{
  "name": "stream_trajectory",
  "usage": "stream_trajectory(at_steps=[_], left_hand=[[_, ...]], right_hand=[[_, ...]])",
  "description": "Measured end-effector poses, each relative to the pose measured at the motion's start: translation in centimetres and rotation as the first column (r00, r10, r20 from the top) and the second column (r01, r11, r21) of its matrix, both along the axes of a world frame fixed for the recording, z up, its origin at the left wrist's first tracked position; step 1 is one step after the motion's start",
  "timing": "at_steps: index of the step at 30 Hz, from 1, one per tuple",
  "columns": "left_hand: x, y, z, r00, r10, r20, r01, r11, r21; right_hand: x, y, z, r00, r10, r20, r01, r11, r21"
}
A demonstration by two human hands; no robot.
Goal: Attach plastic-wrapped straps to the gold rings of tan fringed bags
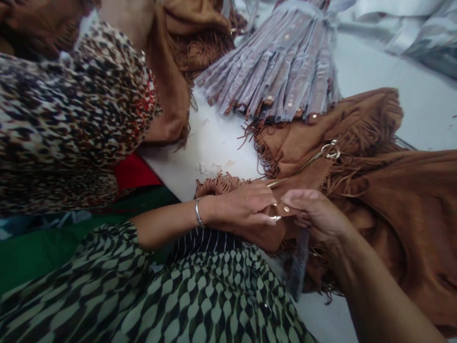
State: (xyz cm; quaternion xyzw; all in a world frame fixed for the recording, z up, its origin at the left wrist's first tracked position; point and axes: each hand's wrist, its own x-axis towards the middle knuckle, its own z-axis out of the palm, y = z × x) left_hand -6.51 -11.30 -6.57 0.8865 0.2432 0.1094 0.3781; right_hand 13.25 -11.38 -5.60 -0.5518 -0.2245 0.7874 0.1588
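Observation:
My left hand (246,207), with a silver bracelet on the wrist, is closed, with thumb and fingers at a metal ring (275,217) on a brown, fringed, suede-like bag (357,124). Just to its right, my right hand (317,214) pinches the end of a brown strap (286,209) that carries a gold stud. The strap end lies beside the ring; whether it passes through it I cannot tell. A plastic-wrapped length (300,262) hangs below my right hand. Beyond the hands run a gold zip (302,166) and further gold rings (331,150).
A fanned bundle of plastic-wrapped straps with studs (282,57) lies on the white table (217,138). More brown suede-like material (421,200) is heaped at the right. At the left, close by, a person in a spotted top (78,105) handles brown fringed material (203,47).

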Motion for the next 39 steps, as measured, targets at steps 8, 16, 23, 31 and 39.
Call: stream_trajectory(at_steps=[8,16,23,31,39], left_hand=[[-0.5,0.3,-0.1,0.986,0.046,-0.159,-0.033,0.996,0.082],[-1.4,5.2,0.4,0.998,0.043,-0.046,-0.045,0.998,-0.047],[-2.1,14.7,-5.5,0.919,0.349,-0.184,-0.336,0.937,0.099],[0.4,13.5,-6.9,0.764,0.633,-0.126,-0.519,0.718,0.463],[2.8,-0.2,-1.4,0.872,0.423,0.245,-0.477,0.846,0.239]], right_hand=[[-0.9,1.3,-0.8,0.992,-0.088,0.085,0.079,0.992,0.097],[1.6,6.0,2.3,0.936,0.261,0.237,-0.349,0.774,0.529],[4.5,6.5,2.5,0.872,-0.140,0.469,-0.173,0.808,0.563],[3.3,0.4,-2.2,0.645,0.080,0.760,-0.399,0.883,0.246],[2.8,2.8,-0.8,0.924,-0.085,0.374,-0.040,0.949,0.314]])
